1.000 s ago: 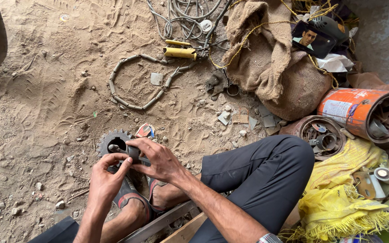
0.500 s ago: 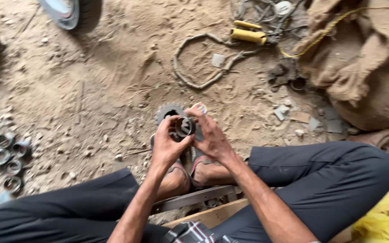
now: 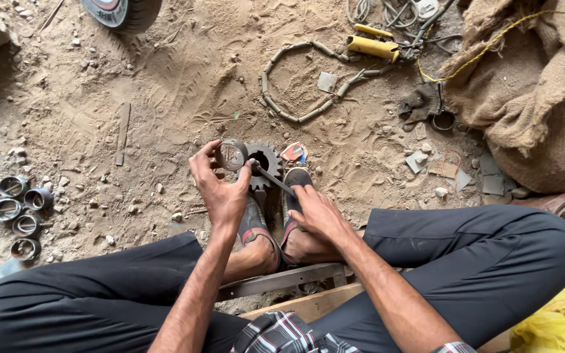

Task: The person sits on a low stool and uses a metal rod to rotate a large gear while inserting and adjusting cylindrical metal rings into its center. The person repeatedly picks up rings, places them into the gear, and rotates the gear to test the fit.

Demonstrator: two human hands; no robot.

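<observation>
Left hand (image 3: 220,189) pinches short grey metal ring sleeve (image 3: 231,155) over dark toothed steel gear (image 3: 263,165) near feet; right hand (image 3: 315,212) grips thin metal rod (image 3: 274,180) — rod tip could slip off, sleeve may drop left into sand.

Dark grey toothed gear (image 3: 264,165), yellow tool handles (image 3: 372,43), tan burlap sack (image 3: 524,78), black trousers (image 3: 479,261), plaid shirt (image 3: 276,333)
</observation>
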